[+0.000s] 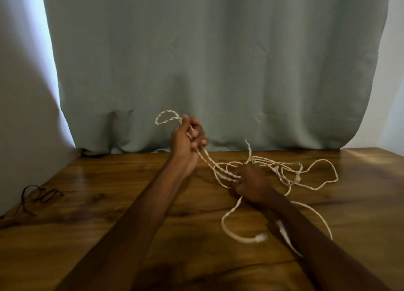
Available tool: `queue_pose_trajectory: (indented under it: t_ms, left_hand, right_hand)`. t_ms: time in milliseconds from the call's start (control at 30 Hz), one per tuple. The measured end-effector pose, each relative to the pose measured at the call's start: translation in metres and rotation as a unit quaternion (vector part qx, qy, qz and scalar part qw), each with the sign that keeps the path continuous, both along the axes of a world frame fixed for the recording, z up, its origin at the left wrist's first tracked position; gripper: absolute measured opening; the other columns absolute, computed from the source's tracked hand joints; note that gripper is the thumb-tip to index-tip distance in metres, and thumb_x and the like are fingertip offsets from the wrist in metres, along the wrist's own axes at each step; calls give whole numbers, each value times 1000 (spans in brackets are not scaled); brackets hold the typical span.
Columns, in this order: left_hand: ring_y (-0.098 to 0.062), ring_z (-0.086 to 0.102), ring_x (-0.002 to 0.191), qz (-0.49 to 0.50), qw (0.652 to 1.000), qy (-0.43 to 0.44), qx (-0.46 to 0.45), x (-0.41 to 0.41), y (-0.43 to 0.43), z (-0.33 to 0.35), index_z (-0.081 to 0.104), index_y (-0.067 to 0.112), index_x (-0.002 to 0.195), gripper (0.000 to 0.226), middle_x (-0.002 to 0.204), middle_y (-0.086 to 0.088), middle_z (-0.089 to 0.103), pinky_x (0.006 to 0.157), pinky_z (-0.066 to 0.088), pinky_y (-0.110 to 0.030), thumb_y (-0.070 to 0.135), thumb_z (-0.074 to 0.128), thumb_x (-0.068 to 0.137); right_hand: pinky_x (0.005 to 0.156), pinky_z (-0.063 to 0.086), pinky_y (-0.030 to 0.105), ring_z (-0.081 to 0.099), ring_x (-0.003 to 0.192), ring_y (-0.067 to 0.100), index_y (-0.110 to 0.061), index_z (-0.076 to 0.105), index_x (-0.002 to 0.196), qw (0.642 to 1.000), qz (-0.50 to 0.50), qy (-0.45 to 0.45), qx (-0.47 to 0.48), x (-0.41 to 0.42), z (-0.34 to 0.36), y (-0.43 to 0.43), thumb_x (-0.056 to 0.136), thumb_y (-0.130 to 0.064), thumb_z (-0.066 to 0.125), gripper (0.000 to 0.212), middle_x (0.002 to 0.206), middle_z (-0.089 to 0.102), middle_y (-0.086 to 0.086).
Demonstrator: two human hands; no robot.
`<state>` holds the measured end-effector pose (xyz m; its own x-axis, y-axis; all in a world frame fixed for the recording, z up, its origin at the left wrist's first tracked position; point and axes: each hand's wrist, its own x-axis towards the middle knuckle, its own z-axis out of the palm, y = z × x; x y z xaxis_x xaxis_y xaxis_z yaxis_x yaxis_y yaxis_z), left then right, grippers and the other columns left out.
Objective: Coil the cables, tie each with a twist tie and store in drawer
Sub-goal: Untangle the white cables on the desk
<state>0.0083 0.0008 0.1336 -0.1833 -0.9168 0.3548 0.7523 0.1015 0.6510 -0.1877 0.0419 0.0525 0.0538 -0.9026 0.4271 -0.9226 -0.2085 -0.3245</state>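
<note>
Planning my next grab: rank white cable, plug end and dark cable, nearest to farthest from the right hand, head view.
1. white cable: gripped in the right hand.
2. plug end: on the table, toward the camera.
3. dark cable: far left edge.

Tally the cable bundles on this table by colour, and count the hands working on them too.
white cable tangle: 1 (how many separate cables are in it cannot be told)
dark cable bundle: 1
hands: 2, the left hand and the right hand, both gripping white strands
Total: 4
</note>
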Motion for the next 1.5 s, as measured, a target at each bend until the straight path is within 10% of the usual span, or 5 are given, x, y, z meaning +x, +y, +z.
queue_pose_trajectory:
  t_ms: [233,567,967,1167,1500]
  left_hand:
    - [-3,22,32,101,991,54,73,77,-57,-12,50,22,80,36,43,9,32,29,18,-18,28,33,112]
    - [4,61,54,202,865,-446,-110,6,-15,-43,76,19,80,27,64,10,69,55,46,-16,42,71,94]
    - [-11,71,64,146,764,-608,-161,-29,-4,-51,76,17,71,22,65,4,74,63,57,-32,37,83,77]
    - [-3,40,40,-73,934,-350,-15,-14,-8,-41,71,-5,92,20,52,4,44,41,30,-13,11,62,98]
    - [-2,32,41,-22,962,-267,-47,34,-42,-27,73,2,98,31,48,10,39,37,27,-13,25,54,105]
  right_hand:
    - [85,50,43,68,79,16,-32,69,83,993,-88,-1,-78,-69,-6,-6,95,-46,48,27,76,71,-10]
    - [100,34,42,65,111,33,-24,71,110,989,-54,128,-43,-29,12,-6,86,-31,68,26,110,74,6]
    - [92,38,45,66,102,32,-17,74,98,974,-79,166,-132,-13,7,-18,89,-22,69,12,99,75,7]
    - [91,41,43,58,103,29,-23,73,92,983,-112,62,-135,-49,-7,-25,99,-35,58,20,96,69,7]
    - [96,34,44,63,105,30,-22,76,102,968,-188,64,-156,-71,4,-10,79,-31,78,25,100,75,1]
